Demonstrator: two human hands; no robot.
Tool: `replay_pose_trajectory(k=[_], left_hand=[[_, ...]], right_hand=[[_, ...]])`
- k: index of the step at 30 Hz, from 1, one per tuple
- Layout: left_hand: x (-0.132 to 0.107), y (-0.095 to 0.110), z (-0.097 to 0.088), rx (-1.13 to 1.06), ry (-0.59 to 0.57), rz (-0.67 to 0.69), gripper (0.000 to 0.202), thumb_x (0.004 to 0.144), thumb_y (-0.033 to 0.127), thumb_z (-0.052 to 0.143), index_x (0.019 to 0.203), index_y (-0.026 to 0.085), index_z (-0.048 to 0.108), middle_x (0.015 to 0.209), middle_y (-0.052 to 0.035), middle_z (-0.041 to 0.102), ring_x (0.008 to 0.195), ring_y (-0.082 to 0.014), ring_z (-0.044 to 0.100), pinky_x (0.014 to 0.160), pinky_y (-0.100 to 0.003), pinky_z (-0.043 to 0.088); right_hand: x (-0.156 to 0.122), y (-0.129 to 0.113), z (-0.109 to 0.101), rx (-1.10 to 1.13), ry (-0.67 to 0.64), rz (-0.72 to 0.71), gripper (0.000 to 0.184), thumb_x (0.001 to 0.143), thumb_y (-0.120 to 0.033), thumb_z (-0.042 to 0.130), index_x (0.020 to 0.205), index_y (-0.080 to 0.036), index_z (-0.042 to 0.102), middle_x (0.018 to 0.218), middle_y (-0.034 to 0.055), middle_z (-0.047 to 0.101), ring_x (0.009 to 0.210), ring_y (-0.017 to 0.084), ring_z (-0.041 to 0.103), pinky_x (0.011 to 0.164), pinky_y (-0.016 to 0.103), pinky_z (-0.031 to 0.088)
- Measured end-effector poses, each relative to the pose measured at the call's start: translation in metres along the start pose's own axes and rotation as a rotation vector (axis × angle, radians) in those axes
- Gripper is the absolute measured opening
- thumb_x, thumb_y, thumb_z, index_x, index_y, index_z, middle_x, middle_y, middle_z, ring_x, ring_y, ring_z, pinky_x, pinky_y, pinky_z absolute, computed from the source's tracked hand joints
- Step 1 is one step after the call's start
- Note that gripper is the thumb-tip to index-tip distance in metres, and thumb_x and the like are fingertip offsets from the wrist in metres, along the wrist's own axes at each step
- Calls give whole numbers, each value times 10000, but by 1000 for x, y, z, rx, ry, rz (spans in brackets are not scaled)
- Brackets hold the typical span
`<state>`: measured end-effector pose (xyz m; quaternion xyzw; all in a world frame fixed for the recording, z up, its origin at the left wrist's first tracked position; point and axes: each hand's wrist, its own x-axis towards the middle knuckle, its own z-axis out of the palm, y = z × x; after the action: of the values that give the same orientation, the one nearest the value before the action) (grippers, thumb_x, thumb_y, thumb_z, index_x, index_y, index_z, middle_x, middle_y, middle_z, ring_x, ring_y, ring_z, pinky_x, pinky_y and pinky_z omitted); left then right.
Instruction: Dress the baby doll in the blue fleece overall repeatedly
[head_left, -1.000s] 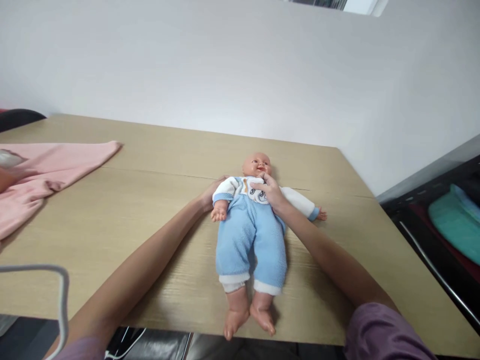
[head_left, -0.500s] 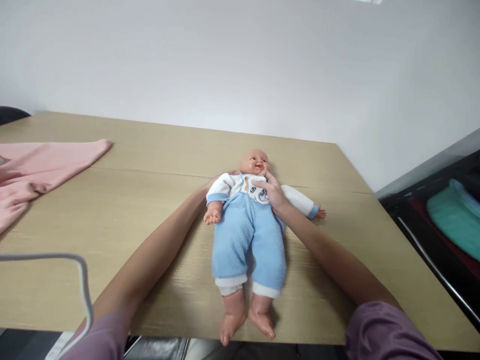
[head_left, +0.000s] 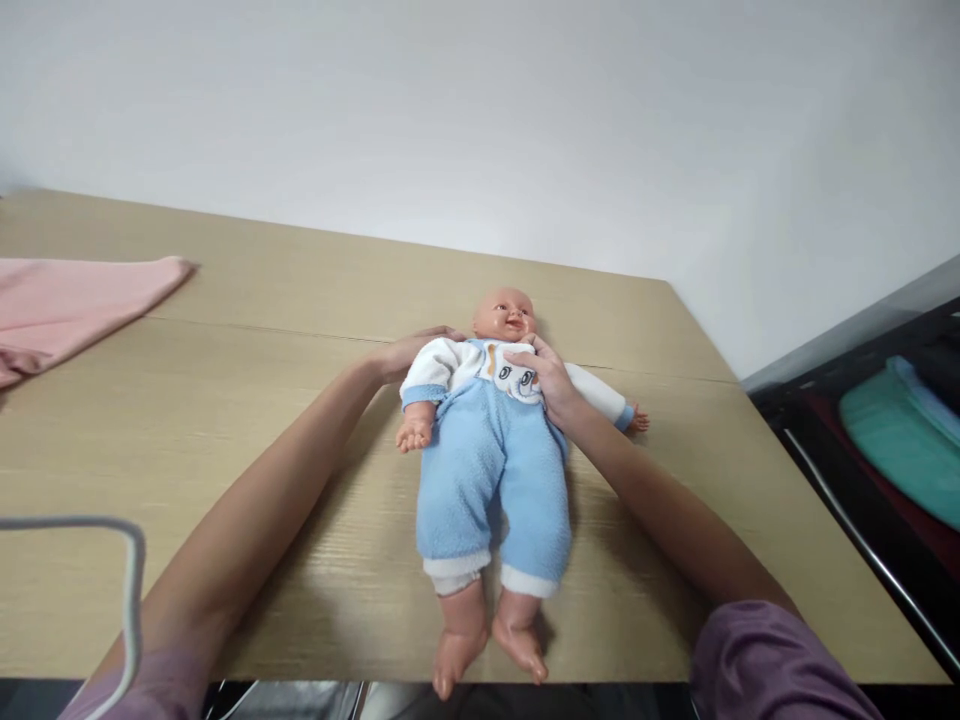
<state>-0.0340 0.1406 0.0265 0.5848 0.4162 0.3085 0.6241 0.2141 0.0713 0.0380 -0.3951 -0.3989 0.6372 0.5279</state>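
A baby doll [head_left: 495, 455] lies on its back on the table [head_left: 300, 560], head away from me and feet at the near edge. It wears a light-blue and white outfit with an animal face on the chest. My right hand [head_left: 553, 380] grips the doll's upper body, thumb across the chest and fingers up by the neck. At the doll's other shoulder is my left hand [head_left: 416, 350], fingers stretched toward the neck; the white sleeve hides part of it.
Pink cloth [head_left: 82, 300] lies on the table at the left. A pale cable [head_left: 135, 590] curves over the lower left. Beyond the right table edge stands something black holding a teal item [head_left: 900, 440]. A white wall [head_left: 450, 120] rises behind the table.
My left hand has drawn a little to the left, out from behind the doll's sleeve, and shows more. My right hand keeps its hold. The view has shifted slightly.
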Motion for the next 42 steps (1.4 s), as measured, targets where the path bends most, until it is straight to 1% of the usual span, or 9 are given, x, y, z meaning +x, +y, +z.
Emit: replay_pose_trajectory(k=[6,14,19,24,28,31,35,39,42], left_hand=[[-19,8,-8,46,-134,-134,681,830,817,792,1120,201,780,1172,-112,843,1173,-363,755,987,-429,641],[-29,23,-17,561,-47,-171,903,773,817,817,1491,307,618,1407,-83,764,1102,-307,762,818,-328,610],[-27,23,-18,638,-75,-68,772,803,793,791,1395,304,706,1351,-60,791,1161,-304,729,889,-315,573],[-24,19,-22,644,-138,-81,765,846,790,750,1432,300,709,1411,-64,779,1245,-327,701,987,-348,548],[-27,27,-21,862,-82,-32,743,910,773,676,1421,234,689,1409,-130,743,1245,-365,697,1049,-431,535],[-36,42,2,1058,55,227,565,1000,613,601,1329,166,706,1382,-188,705,1299,-396,654,1140,-516,496],[-37,56,66,994,53,621,407,1109,463,500,1342,177,670,1426,-171,673,1423,-347,573,1240,-500,451],[-12,49,127,1144,22,706,395,1115,450,549,1327,148,688,1354,-191,715,1339,-382,605,1219,-555,428],[6,40,144,1197,-4,655,351,1095,439,613,1296,167,707,1276,-169,758,1253,-370,647,1133,-533,471]], right_hand=[[1,2,1,4,24,26,552,583,-311,996,828,-275,503,738,-78,685,677,154,658,652,286,536],[9,-28,-29,-350,-139,44,479,660,-445,1033,836,-250,631,789,-20,711,747,200,663,698,335,527],[6,-63,-67,-1018,-96,-254,380,806,-534,966,864,-237,735,842,0,729,805,214,597,729,339,430],[-5,-52,-79,-1161,-136,-417,322,1009,-570,741,963,-252,731,944,41,760,884,256,653,827,392,481],[-36,-35,-119,-1298,-26,-589,337,1010,-543,722,1170,-248,707,1154,117,746,1115,345,689,1034,521,523],[-73,-24,-166,-1327,18,-546,456,969,-554,778,1316,-273,688,1286,146,738,1238,406,680,1093,604,536],[-107,-14,-205,-1210,93,-454,491,886,-494,872,1326,-329,730,1311,165,767,1222,467,702,1053,662,553],[-106,-13,-202,-1043,166,-420,429,801,-430,949,1171,-294,780,1178,177,806,1065,430,768,938,583,601],[-95,-16,-190,-918,191,-446,487,790,-502,961,1173,-301,737,1154,150,798,1041,397,771,916,554,621]])
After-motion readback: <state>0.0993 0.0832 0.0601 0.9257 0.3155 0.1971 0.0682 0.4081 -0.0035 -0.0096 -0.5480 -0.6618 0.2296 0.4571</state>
